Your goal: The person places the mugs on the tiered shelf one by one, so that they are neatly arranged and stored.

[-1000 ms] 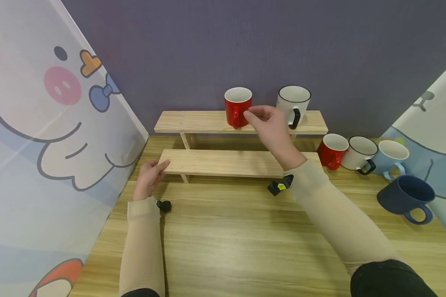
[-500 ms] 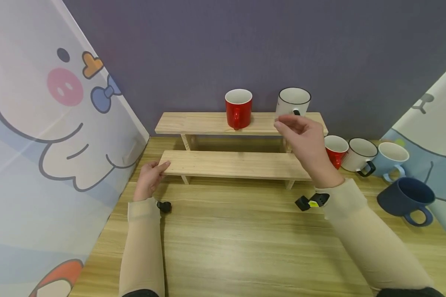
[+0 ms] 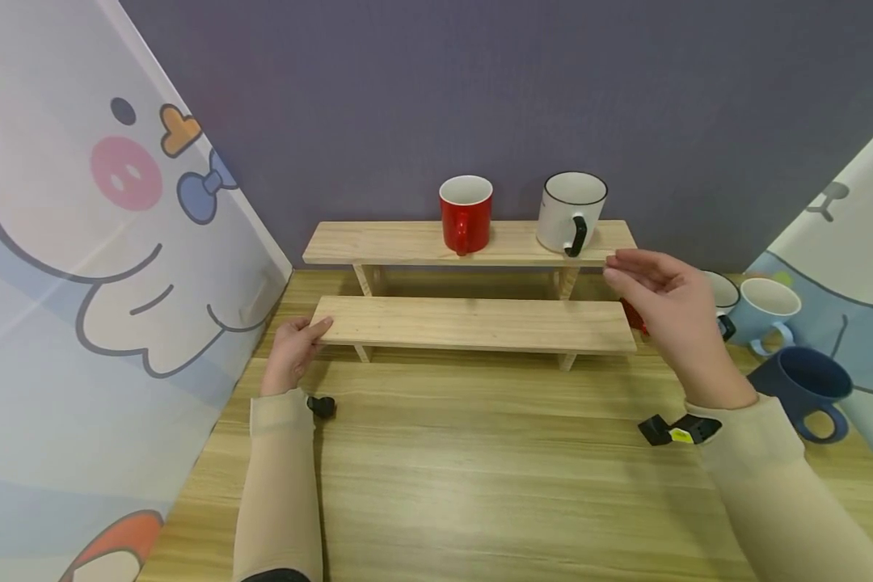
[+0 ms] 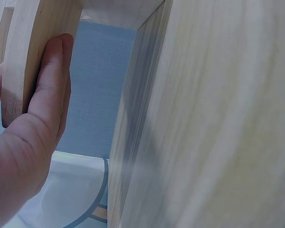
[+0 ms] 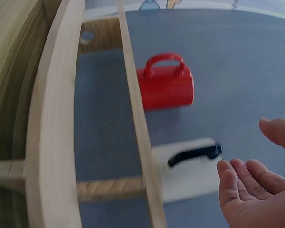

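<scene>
Head cam: left hand [image 3: 291, 352] pinches the wooden shelf [image 3: 473, 323] by its lower left end; right hand [image 3: 665, 311] hovers off the other end, fingers loosely curved. Left wrist: fingers pretty straight along the shelf's underside. Right wrist: thumb's apart from fingertips, white mug [image 5: 190, 178] sits up top.

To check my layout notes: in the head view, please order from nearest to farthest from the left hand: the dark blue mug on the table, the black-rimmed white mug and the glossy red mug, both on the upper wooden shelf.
1. Red mug: upper shelf, right of the left hand.
2. White mug: same shelf, farther right.
3. Dark blue mug: far right, on the table.
</scene>
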Demonstrator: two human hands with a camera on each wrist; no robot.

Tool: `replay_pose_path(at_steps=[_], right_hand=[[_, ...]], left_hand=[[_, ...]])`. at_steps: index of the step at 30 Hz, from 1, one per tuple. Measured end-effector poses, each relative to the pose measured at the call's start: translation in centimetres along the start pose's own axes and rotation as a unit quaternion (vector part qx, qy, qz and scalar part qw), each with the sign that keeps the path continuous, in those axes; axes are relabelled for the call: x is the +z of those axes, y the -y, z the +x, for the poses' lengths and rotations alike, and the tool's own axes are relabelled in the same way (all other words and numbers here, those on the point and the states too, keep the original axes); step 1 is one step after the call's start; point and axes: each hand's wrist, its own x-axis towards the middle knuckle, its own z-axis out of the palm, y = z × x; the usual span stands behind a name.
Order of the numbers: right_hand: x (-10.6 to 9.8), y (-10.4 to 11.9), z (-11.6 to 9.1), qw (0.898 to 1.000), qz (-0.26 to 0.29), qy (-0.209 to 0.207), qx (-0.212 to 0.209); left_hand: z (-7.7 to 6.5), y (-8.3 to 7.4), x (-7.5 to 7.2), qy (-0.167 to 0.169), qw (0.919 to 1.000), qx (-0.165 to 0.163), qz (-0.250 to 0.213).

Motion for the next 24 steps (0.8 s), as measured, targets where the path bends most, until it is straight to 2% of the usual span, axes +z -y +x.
replay_pose_path(at_steps=[8,12,15,17,19,24], right_hand=[[-4.2,-1.5,-1.6,0.995,-0.069,-0.044,0.052],[-6.5,-2.2,-2.6,0.995,-0.031,-0.073,0.068],[-7.9,-2.8,-3.2,0.993,0.022,-0.095,0.063],[-8.7,-3.2,-3.5,0.992,0.013,-0.107,0.063],[-9.5,-3.6,-3.8,0.990,0.028,-0.120,0.064],[-11.7,-4.6,-5.0,0.984,-0.060,-0.149,0.082]], left_hand=[[0.1,0.0,0.2,-0.010,0.9999,-0.004,-0.004],[0.1,-0.2,0.3,-0.002,1.0000,-0.002,-0.009],[0.0,-0.3,0.3,0.003,1.0000,-0.002,-0.007],[-0.1,-0.4,0.3,0.001,0.9999,-0.005,-0.011],[-0.1,-0.4,0.3,-0.004,0.9999,-0.010,-0.013],[-0.1,-0.2,0.4,-0.012,0.9995,-0.010,-0.028]])
